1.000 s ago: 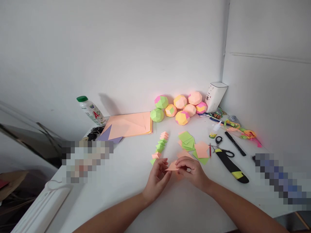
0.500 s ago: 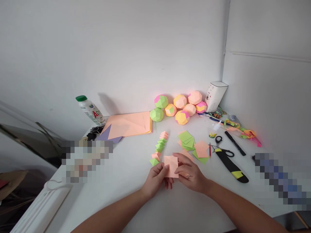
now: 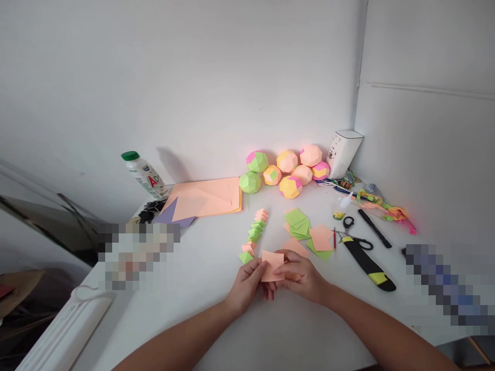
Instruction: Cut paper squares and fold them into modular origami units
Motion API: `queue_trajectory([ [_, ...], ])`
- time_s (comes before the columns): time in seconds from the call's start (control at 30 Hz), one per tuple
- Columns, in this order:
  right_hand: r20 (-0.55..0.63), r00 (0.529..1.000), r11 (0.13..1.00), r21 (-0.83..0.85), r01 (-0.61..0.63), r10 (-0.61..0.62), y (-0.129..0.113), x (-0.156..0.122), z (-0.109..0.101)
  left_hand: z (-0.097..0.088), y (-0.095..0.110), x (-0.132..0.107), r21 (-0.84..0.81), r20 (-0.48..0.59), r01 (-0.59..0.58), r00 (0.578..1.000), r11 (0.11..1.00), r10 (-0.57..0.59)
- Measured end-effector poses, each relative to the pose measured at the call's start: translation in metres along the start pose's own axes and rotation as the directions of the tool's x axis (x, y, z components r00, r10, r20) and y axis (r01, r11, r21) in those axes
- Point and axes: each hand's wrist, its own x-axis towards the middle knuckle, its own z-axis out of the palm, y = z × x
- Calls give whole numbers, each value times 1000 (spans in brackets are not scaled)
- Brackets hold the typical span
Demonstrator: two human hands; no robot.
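Note:
Both hands hold one small orange paper square (image 3: 272, 264) just above the white table (image 3: 201, 278). My left hand (image 3: 247, 286) pinches its left edge with thumb and fingers. My right hand (image 3: 301, 275) grips its right side, fingers curled under it. Just beyond the hands lies a row of small folded green and orange pieces (image 3: 254, 234). To the right of that row sits a loose pile of green and orange paper squares (image 3: 305, 229).
Several coloured paper balls (image 3: 286, 172) sit against the back wall. Large orange sheets (image 3: 204, 198) and a green-capped bottle (image 3: 143, 174) lie at the left. Scissors (image 3: 353, 234), a black and yellow cutter (image 3: 369, 265), a black pen (image 3: 374, 228), a glue bottle (image 3: 342, 207) and a white box (image 3: 343, 153) are at the right.
The orange paper went from lying nearly flat between the fingers to standing up, facing me. Both hands have closed in on its two sides.

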Motion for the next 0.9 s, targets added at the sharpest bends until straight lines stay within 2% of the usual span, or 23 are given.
queue_trajectory([
  [0.27, -70, 995, 997, 27, -68, 70, -4, 1, 2, 3, 3, 0, 75, -25, 4, 1000, 997, -2],
  [0.5, -126, 970, 977, 74, -198, 207, -14, 5, 0, 3, 4, -2, 69, 34, 23, 999, 997, -26],
  [0.73, -163, 956, 967, 117, -227, 244, -16, 5, 1, 1, 4, -3, 81, 63, 15, 998, 997, -20],
  [0.9, -187, 942, 955, 160, -250, 278, -19, 4, 2, 2, 4, -3, 147, 94, 6, 995, 989, -20],
])
